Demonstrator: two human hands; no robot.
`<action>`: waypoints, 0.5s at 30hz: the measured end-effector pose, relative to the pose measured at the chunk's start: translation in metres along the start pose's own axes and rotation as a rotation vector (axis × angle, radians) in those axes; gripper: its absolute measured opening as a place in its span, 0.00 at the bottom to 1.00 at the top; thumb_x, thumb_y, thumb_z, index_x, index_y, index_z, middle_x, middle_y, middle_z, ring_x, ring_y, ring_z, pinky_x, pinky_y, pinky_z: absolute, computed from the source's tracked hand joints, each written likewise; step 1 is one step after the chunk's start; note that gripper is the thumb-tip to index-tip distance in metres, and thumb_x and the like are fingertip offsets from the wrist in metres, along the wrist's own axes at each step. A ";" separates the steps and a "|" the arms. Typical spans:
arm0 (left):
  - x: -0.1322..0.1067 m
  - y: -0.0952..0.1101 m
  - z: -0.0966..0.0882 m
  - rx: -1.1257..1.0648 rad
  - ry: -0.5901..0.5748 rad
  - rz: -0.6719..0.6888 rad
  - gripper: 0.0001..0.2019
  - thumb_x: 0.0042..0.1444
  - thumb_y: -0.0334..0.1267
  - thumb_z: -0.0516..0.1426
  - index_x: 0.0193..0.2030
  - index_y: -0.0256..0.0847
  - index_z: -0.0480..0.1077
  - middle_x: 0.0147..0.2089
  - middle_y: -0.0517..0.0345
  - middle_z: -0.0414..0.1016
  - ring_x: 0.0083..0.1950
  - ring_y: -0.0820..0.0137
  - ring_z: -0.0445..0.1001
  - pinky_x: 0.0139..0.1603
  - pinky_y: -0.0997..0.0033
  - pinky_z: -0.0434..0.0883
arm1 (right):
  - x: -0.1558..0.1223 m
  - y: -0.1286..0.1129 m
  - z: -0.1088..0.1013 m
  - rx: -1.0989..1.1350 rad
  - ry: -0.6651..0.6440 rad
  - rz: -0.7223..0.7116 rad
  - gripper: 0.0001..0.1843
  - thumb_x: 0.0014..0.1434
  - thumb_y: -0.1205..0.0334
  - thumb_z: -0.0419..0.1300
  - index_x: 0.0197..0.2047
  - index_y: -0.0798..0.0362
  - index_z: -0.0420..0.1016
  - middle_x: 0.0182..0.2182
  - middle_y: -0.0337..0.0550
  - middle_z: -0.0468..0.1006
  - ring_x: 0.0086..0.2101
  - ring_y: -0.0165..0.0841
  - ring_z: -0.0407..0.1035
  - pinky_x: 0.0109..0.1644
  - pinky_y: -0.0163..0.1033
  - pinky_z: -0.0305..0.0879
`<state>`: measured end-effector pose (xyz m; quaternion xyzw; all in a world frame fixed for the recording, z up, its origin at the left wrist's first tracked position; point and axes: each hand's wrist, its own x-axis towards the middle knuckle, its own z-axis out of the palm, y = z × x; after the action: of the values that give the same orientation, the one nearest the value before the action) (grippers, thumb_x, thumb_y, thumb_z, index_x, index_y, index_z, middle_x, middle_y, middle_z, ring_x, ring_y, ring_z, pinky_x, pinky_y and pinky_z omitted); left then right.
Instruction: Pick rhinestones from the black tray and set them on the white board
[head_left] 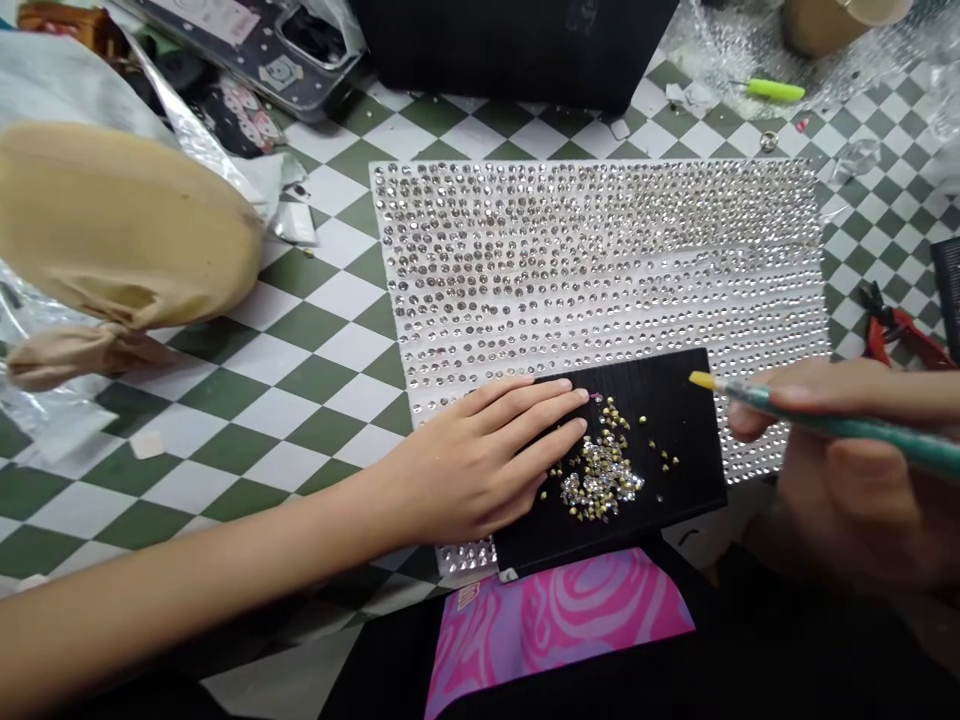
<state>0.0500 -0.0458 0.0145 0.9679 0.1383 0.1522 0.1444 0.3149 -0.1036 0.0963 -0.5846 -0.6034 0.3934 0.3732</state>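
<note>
My left hand (487, 455) lies flat on a black board (664, 395), its fingers stretched toward a pile of loose rhinestones (604, 475). Some of the stones show silver faces and others gold pointed backs. At the right, my right hand (862, 470) is closed around a paintbrush (817, 412) with a teal handle and a yellow tip. The tip hovers by the board's upper right corner. Under the board's far edge spreads a white sheet (600, 250) covered in rows of silver rhinestones.
On the left sits a beige tied cloth bundle (127, 220). A phone case (262, 60) and a black box-like object (510, 50) stand at the back. Red-handled pliers (904, 335) and a lime-green tool (776, 90) lie on the right of the checkered tabletop (337, 320).
</note>
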 end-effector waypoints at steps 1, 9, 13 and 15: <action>0.000 0.000 0.000 0.001 0.002 -0.003 0.21 0.62 0.39 0.51 0.61 0.35 0.63 0.67 0.51 0.63 0.66 0.63 0.61 0.67 0.62 0.60 | -0.003 0.000 0.010 -0.011 0.052 -0.023 0.12 0.58 0.54 0.62 0.45 0.44 0.79 0.31 0.44 0.78 0.32 0.35 0.73 0.35 0.45 0.71; 0.001 0.000 0.000 0.004 0.010 -0.008 0.21 0.62 0.38 0.50 0.60 0.35 0.64 0.66 0.51 0.64 0.66 0.64 0.62 0.66 0.63 0.61 | 0.000 0.020 0.079 -0.125 0.639 -0.160 0.08 0.62 0.61 0.58 0.40 0.44 0.79 0.27 0.38 0.75 0.25 0.30 0.69 0.25 0.39 0.63; 0.000 0.001 0.000 0.000 0.002 -0.017 0.21 0.62 0.38 0.50 0.60 0.36 0.64 0.67 0.52 0.63 0.66 0.64 0.62 0.66 0.62 0.60 | -0.007 0.023 0.072 -0.228 0.599 -0.075 0.10 0.59 0.66 0.59 0.42 0.44 0.79 0.31 0.37 0.78 0.27 0.29 0.71 0.29 0.39 0.66; 0.000 0.001 0.000 -0.003 0.004 -0.026 0.21 0.61 0.39 0.51 0.60 0.36 0.64 0.67 0.52 0.64 0.66 0.64 0.62 0.66 0.62 0.60 | -0.011 0.023 0.063 -0.183 0.440 -0.007 0.15 0.57 0.68 0.61 0.47 0.44 0.77 0.38 0.38 0.80 0.32 0.32 0.74 0.34 0.40 0.70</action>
<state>0.0501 -0.0464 0.0151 0.9655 0.1510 0.1524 0.1475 0.2678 -0.1172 0.0493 -0.6855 -0.5428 0.1990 0.4427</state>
